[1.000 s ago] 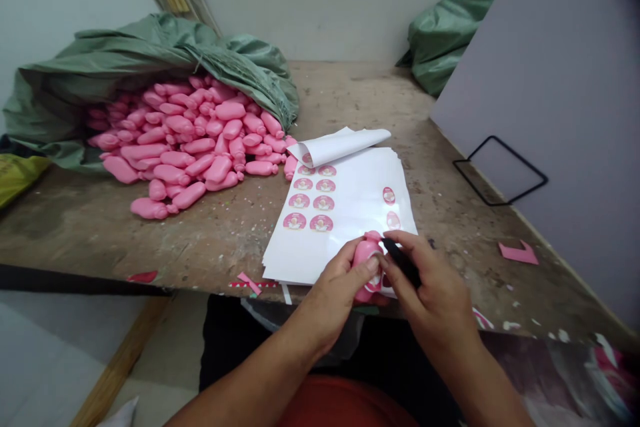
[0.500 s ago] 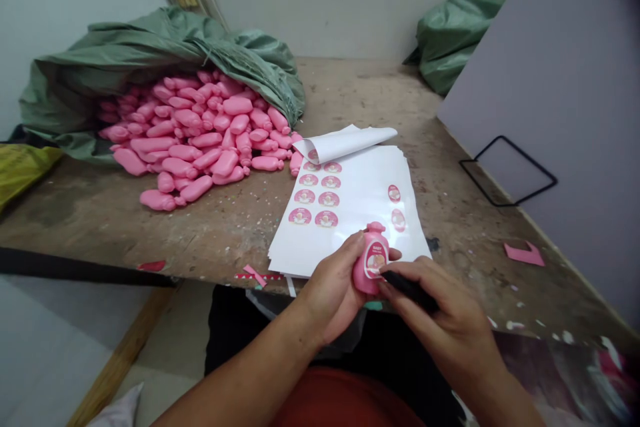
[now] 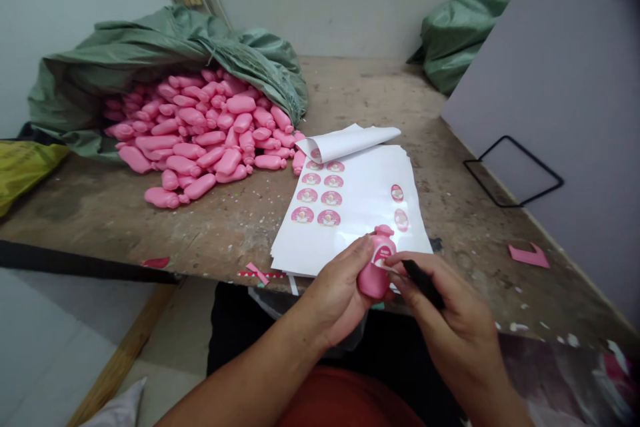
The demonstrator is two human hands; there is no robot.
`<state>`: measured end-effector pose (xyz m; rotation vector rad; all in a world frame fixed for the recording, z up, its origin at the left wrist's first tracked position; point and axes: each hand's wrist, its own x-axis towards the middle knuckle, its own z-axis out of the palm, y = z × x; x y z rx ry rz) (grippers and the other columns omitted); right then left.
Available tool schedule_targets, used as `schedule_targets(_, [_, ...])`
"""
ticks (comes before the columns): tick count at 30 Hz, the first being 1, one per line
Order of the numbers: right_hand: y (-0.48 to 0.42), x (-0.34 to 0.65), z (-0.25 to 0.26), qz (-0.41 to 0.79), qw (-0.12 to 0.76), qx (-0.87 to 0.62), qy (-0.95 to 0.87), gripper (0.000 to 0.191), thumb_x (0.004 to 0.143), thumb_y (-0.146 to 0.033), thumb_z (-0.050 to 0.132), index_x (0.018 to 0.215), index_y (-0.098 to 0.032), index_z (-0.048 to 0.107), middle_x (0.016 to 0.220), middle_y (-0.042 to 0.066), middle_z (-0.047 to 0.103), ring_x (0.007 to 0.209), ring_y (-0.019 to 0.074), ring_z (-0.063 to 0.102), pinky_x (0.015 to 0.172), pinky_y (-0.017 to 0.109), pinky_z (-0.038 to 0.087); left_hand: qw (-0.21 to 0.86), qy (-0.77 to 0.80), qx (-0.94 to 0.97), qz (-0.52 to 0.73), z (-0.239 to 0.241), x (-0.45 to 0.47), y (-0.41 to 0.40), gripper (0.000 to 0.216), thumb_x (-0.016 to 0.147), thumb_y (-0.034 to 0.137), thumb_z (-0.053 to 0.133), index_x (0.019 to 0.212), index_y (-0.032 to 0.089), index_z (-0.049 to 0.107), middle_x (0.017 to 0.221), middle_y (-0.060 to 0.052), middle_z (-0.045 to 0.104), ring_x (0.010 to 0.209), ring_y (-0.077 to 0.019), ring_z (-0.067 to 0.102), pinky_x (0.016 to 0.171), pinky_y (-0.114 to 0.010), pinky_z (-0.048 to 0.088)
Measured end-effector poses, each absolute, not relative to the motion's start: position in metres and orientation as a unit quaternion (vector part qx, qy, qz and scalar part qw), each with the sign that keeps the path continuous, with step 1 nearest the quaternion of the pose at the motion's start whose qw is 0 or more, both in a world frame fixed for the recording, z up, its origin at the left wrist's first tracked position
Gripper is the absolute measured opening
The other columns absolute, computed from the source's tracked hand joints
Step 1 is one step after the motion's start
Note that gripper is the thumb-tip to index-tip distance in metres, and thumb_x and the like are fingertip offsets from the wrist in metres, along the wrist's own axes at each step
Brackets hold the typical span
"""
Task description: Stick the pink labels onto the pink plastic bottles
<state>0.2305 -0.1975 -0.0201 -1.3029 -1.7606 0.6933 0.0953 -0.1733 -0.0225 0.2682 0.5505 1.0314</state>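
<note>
A small pink plastic bottle [image 3: 373,281] is wrapped by the fingers of my left hand [image 3: 340,287], its capped neck tilted up and away from me. On its front sits a pink, white-edged oval label [image 3: 383,251]. The label's lower part appears lifted off the bottle, pinched between the thumb and forefinger of my right hand [image 3: 445,300]. That hand also keeps a slim black tool [image 3: 423,283] tucked against its fingers; its tip is hidden, so its kind is unclear. Under the bottle lies a stack of white label sheets [image 3: 370,207] with several labels left on the top one.
A green sack [image 3: 165,33] on its side spills many pink bottles [image 3: 200,140] across the wooden table [image 3: 350,90]. Another green sack [image 3: 460,33] stands at the back right. A black wire frame [image 3: 515,173] juts from the right panel. Pink scraps [image 3: 530,255] lie near the edges.
My right fingers have moved up onto the label's lower part, which now appears bent away from the bottle. The view has shifted slightly.
</note>
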Motion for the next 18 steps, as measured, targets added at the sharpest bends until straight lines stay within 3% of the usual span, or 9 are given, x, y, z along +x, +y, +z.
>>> schedule_targets(7, [-0.200,0.226,-0.022,0.372,0.452,-0.562,-0.584,0.007,0.082,-0.032,0.063,0.088,-0.028,0.065,0.084,-0.005,0.069,0.075,0.0127,0.063,0.061,0.019,0.048,0.806,0.271,0.159,0.502,-0.024,0.099,-0.175,0.027,0.094,0.031,0.043,0.112,0.016,0.056,0.087,-0.005,0.057,0.077,-0.0121,0.056,0.069,-0.024,0.044])
schedule_targets(13, [-0.202,0.226,-0.024,0.310,0.443,-0.530,-0.653,0.018,0.086,-0.023,0.059,0.102,-0.030,0.063,0.101,-0.003,0.067,0.092,0.0127,0.062,0.080,0.022,0.047,0.803,0.268,0.131,0.515,-0.025,0.102,-0.175,0.027,0.094,0.032,0.043,0.112,0.016,0.055,0.087,-0.006,0.060,0.076,-0.0126,0.058,0.069,-0.024,0.046])
schedule_targets(18, [-0.198,0.233,-0.032,0.216,0.411,-0.470,-0.750,0.022,0.086,-0.014,0.056,0.102,-0.029,0.060,0.109,-0.002,0.066,0.104,0.0148,0.058,0.089,0.029,0.043,0.820,0.255,0.078,0.506,-0.023,0.103,-0.173,0.028,0.093,0.032,0.043,0.112,0.015,0.055,0.087,-0.008,0.062,0.077,-0.0139,0.060,0.070,-0.025,0.047])
